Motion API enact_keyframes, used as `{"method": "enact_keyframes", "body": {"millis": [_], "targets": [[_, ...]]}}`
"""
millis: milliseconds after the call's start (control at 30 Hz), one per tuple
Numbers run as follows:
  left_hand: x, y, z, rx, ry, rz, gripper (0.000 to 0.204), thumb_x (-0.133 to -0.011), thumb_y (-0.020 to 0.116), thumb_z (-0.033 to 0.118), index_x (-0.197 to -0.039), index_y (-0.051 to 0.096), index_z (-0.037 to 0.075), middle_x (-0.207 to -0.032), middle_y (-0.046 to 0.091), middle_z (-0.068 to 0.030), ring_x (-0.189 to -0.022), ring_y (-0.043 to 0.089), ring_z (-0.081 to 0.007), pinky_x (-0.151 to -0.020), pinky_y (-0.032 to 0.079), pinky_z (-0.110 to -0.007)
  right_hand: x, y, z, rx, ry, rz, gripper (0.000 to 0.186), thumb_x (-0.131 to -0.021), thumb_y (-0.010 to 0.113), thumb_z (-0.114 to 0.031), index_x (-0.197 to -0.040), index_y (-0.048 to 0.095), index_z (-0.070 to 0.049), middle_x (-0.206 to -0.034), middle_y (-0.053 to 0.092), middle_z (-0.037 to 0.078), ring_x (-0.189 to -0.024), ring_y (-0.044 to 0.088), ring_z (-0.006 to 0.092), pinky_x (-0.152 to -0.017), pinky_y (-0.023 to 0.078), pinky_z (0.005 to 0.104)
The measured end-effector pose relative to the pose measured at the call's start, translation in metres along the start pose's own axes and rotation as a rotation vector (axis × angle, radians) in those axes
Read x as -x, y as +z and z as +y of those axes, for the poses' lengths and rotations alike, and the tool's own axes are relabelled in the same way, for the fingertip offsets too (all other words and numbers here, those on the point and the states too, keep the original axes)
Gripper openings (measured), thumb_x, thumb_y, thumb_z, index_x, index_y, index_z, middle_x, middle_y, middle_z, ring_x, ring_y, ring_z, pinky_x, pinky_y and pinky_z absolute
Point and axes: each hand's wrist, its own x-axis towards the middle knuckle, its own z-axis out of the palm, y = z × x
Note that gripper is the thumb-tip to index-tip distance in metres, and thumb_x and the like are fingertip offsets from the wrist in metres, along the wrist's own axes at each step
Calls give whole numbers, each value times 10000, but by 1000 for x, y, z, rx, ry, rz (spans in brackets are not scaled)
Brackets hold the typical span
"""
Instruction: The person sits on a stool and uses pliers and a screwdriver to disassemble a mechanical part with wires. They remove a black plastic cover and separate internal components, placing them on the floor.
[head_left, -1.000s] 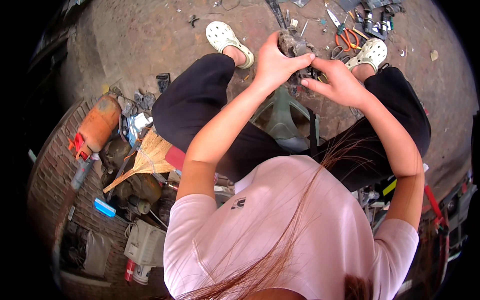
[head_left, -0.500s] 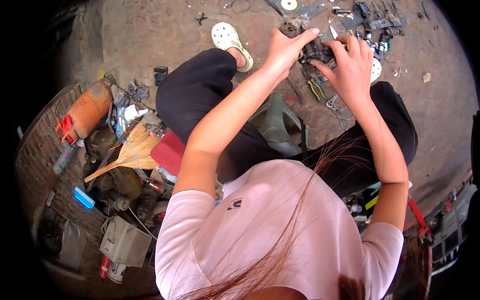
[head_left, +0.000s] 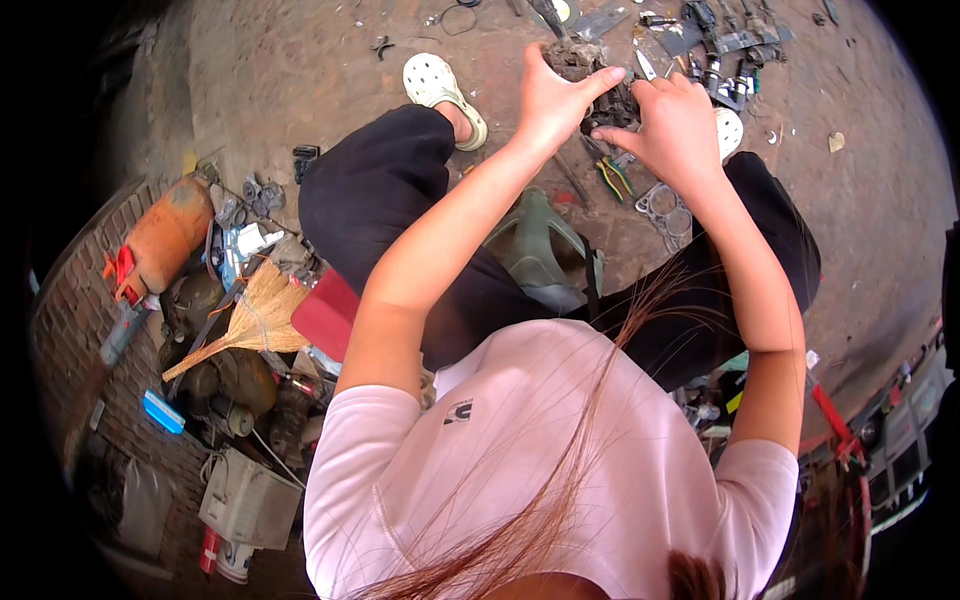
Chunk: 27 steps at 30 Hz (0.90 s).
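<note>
A dark, greasy metal machine part (head_left: 611, 112) with a stem pointing away from me is between my hands, above the ground. My left hand (head_left: 555, 105) wraps its near left side, thumb stretched across the top. My right hand (head_left: 678, 130) grips the right side with thumb and bent fingers; its fingertips are partly hidden. Just below the part lie pliers (head_left: 614, 178) with yellow-green handles. A thin metal gasket (head_left: 665, 212) with round openings rests to their right.
Dark metal parts (head_left: 735, 45) and a blade-like piece (head_left: 645, 65) lie at the far right. Between my legs is a green plastic stool or frame (head_left: 540, 245). At left are an orange gas cylinder (head_left: 172, 235), a straw broom (head_left: 262, 310) and a grey-white box (head_left: 248, 500).
The whole view has shifted slightly, so the scene sits a little further left. My right hand has tilted, its fingers more curled over the part. Both hands keep hold of it.
</note>
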Motion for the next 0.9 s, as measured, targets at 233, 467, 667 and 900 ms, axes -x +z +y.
{"method": "enact_keyframes", "body": {"millis": [233, 467, 667, 900], "targets": [[-7, 15, -14, -136, 44, 166, 884, -598, 872, 447, -1119, 399, -89, -1052, 593, -250, -989, 610, -355, -845, 488, -430, -13, 14, -5, 136, 114, -120, 422, -672, 783, -457, -698, 693, -46, -671, 674, 108, -724, 678, 266, -622, 524, 370], [-24, 37, -27, -344, -62, 279, 851, -596, 853, 466, -1114, 407, -41, -1074, 578, -240, -1005, 593, -400, -829, 484, -491, -22, 69, 14, 39, 226, -111, 418, -704, 756, -450, -729, 676, -40, -667, 657, 124, -719, 664, 287, -639, 536, 394], [-22, 41, -44, -457, -161, 281, 845, -597, 853, 454, -1138, 408, -17, -1099, 569, -227, -1006, 594, -397, -825, 493, -495, -18, 91, 12, 55, 184, -144, 416, -731, 736, -452, -724, 680, -40, -669, 664, 146, -707, 681, 299, -627, 543, 400], [-22, 46, -53, -419, -360, 351, 854, -608, 844, 467, -1146, 423, -44, -1122, 573, -249, -1021, 594, -409, -856, 489, -495, -19, 107, 8, -27, 222, -246, 551, -720, 752, -469, -915, 617, 28, -799, 689, 167, -769, 693, 308, -669, 556, 397]]}}
